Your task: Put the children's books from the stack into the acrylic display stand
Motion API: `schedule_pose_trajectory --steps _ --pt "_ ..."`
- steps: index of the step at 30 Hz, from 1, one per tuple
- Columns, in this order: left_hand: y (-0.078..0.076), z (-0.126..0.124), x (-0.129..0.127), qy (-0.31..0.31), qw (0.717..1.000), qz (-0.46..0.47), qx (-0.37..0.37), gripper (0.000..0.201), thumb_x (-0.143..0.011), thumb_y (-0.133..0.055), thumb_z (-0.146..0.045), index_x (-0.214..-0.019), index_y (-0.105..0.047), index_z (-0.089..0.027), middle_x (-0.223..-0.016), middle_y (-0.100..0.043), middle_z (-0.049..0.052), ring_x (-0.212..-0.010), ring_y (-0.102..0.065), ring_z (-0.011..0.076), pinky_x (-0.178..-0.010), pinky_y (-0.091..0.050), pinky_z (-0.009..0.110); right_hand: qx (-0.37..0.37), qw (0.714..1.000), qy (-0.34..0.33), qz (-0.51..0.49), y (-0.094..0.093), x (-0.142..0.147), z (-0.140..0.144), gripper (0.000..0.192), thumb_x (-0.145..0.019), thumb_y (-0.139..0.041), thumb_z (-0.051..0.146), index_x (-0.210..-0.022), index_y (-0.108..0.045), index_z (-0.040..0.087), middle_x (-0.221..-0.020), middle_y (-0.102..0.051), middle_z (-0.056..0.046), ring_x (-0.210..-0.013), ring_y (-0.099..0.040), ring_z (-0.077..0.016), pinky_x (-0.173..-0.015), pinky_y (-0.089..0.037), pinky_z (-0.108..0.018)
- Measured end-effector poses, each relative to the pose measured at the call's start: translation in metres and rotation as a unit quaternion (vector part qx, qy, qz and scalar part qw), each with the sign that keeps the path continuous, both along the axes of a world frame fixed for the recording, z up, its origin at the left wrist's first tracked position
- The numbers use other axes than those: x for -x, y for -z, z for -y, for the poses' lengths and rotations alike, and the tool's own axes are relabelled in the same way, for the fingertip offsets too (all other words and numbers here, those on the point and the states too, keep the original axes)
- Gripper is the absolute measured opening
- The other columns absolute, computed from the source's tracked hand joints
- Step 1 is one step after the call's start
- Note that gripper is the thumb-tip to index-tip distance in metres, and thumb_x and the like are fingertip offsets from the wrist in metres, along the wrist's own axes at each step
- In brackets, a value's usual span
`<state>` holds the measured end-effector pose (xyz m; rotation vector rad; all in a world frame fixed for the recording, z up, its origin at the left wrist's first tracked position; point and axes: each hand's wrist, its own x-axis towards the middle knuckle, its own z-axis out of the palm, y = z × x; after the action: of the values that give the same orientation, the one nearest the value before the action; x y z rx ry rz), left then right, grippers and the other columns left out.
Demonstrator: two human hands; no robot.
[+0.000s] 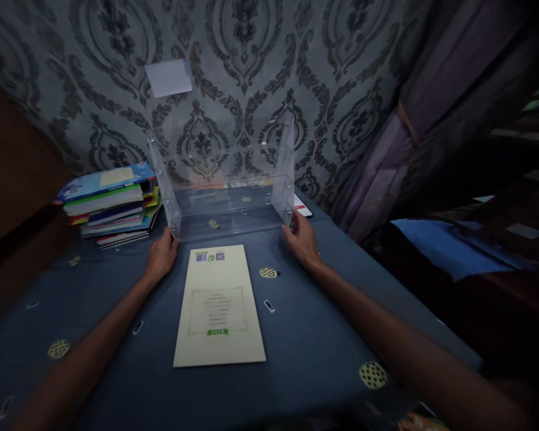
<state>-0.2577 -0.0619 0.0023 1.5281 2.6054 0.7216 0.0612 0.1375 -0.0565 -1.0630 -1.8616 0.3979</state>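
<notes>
A clear plastic rack (282, 173) with see-through side panels and shelves stands at the back of the table, by the wall. My left hand (162, 256) grips the lower front corner of its left panel, fingers closed around the edge. At the opposite side, my right hand (302, 240) is closed on the lower front corner of the right panel. Between my forearms lies a cream-coloured booklet (220, 305), flat, with a barcode and green print, its text upside down to me. The fingertips are partly hidden behind the panels.
Left of the rack is an uneven stack of books (112, 206). A phone-like object (303, 206) shows behind the right panel. The blue tablecloth (305, 365) has pineapple prints. A purple curtain (386, 155) hangs at right, near a blue cloth-like item (449, 248).
</notes>
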Motion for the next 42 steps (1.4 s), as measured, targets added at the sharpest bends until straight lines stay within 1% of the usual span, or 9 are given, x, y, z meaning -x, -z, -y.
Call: schedule_pose_trajectory --steps 4,7,10,12,19,24,31,37,42 --pt "0.006 0.016 -0.005 0.033 0.996 0.042 -0.069 0.069 -0.09 -0.051 -0.028 -0.15 -0.025 -0.007 -0.136 -0.059 0.022 -0.122 -0.061 0.0305 -0.101 -0.048 0.044 0.027 0.998 -0.015 0.057 -0.004 0.005 0.04 0.075 -0.086 -0.053 0.039 -0.151 -0.034 0.005 -0.148 -0.048 -0.025 -0.138 -0.044 -0.038 -0.113 -0.036 -0.059" --pt "0.016 0.043 -0.021 0.095 0.99 0.02 -0.1 0.071 -0.092 -0.049 -0.04 -0.15 -0.027 -0.005 -0.145 -0.05 0.024 -0.135 -0.05 0.0324 -0.11 -0.042 0.048 0.003 0.979 -0.153 0.135 -0.011 0.019 0.088 0.072 -0.094 -0.046 0.045 -0.154 -0.03 0.009 -0.157 -0.039 -0.022 -0.146 -0.034 -0.0344 -0.118 -0.03 -0.056" --pt "0.027 0.074 -0.041 0.201 0.978 -0.033 -0.042 0.065 -0.098 -0.042 -0.049 -0.151 -0.034 -0.014 -0.158 -0.038 0.019 -0.147 -0.036 0.0315 -0.118 -0.033 0.05 -0.011 0.926 -0.305 0.223 -0.024 0.036 0.122 0.069 -0.099 -0.039 0.051 -0.154 -0.034 0.011 -0.16 -0.035 -0.019 -0.15 -0.029 -0.0305 -0.122 -0.023 -0.053" --pt "0.035 0.089 -0.049 0.253 0.965 -0.069 -0.001 0.061 -0.101 -0.035 -0.049 -0.153 -0.034 -0.018 -0.161 -0.033 0.015 -0.15 -0.029 0.03 -0.121 -0.028 0.051 0.004 0.897 -0.343 0.279 -0.035 0.043 0.129 0.067 -0.1 -0.039 0.052 -0.152 -0.038 0.01 -0.161 -0.033 -0.019 -0.152 -0.026 -0.0294 -0.124 -0.019 -0.052" --pt "0.046 0.096 -0.05 0.276 0.951 -0.139 -0.001 0.061 -0.104 -0.025 -0.05 -0.158 -0.027 -0.02 -0.162 -0.031 0.012 -0.151 -0.028 0.0288 -0.119 -0.031 0.051 0.032 0.898 -0.285 0.335 -0.048 0.034 0.132 0.062 -0.102 -0.038 0.041 -0.153 -0.035 0.007 -0.161 -0.03 -0.021 -0.152 -0.024 -0.0285 -0.123 -0.022 -0.053" --pt "0.038 0.097 -0.054 0.27 0.955 -0.122 0.012 0.064 -0.104 -0.023 -0.053 -0.155 -0.034 -0.016 -0.162 -0.031 0.014 -0.151 -0.028 0.028 -0.12 -0.029 0.05 -0.031 0.88 -0.349 0.32 -0.039 -0.007 0.182 0.064 -0.103 -0.04 0.046 -0.157 -0.03 0.013 -0.161 -0.032 -0.017 -0.152 -0.024 -0.0291 -0.123 -0.02 -0.058" --pt "0.027 0.097 -0.059 0.261 0.959 -0.1 0.051 0.064 -0.103 -0.025 -0.053 -0.153 -0.036 -0.014 -0.163 -0.03 0.014 -0.152 -0.026 0.0278 -0.121 -0.027 0.05 -0.089 0.854 -0.41 0.308 -0.04 -0.042 0.233 0.094 -0.09 -0.06 0.06 -0.16 -0.014 0.019 -0.161 -0.034 -0.015 -0.149 -0.032 -0.0295 -0.121 -0.029 -0.056" --pt "0.019 0.114 -0.067 0.289 0.95 -0.101 0.06 0.065 -0.103 -0.026 -0.053 -0.154 -0.033 -0.013 -0.163 -0.028 0.016 -0.152 -0.024 0.027 -0.122 -0.028 0.049 -0.137 0.862 -0.389 0.296 -0.038 -0.046 0.254 0.068 -0.094 -0.064 0.04 -0.151 -0.039 0.014 -0.149 -0.053 -0.016 -0.14 -0.047 -0.0291 -0.108 -0.046 -0.053" --pt "0.014 0.156 -0.093 0.317 0.942 -0.087 0.064 0.068 -0.103 -0.029 -0.056 -0.155 -0.031 -0.013 -0.163 -0.027 0.016 -0.153 -0.023 0.0265 -0.123 -0.026 0.047 -0.18 0.875 -0.386 0.232 -0.018 -0.072 0.281 0.052 -0.102 -0.044 0.02 -0.153 -0.037 0.02 -0.133 -0.067 -0.012 -0.126 -0.06 -0.0235 -0.093 -0.055 -0.043"
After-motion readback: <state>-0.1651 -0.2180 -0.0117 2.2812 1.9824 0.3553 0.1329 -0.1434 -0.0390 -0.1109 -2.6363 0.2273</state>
